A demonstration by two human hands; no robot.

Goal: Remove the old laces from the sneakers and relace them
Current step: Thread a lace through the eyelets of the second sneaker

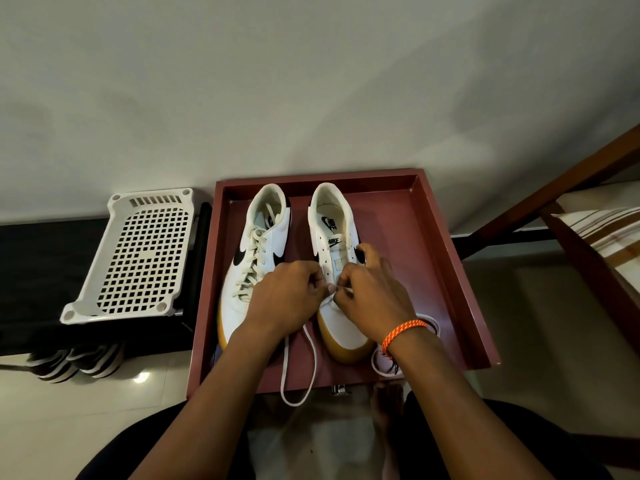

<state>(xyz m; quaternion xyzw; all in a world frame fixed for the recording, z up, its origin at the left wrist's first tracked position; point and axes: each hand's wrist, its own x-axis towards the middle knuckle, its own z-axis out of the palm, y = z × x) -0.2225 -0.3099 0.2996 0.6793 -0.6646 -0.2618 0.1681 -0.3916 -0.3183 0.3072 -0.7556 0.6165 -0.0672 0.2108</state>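
Note:
Two white sneakers with black swooshes and tan soles stand toe-toward-me in a maroon tray [446, 237]. The left sneaker [258, 237] carries cream laces through all its eyelets. The right sneaker [334, 237] has bare upper eyelets. My left hand [287, 296] and my right hand [372, 292] meet over its lowest eyelets, each pinching a white lace [300, 372] between fingertips. That lace hangs in a long loop over the tray's near edge. Another white loop [375, 365] lies by my right wrist, partly hidden under my arm.
A white perforated plastic rack [138, 251] lies on a dark surface left of the tray. Striped dark shoes [79, 363] sit on the floor below it. A wooden frame [554, 195] with striped cushion stands at the right. The wall is just behind the tray.

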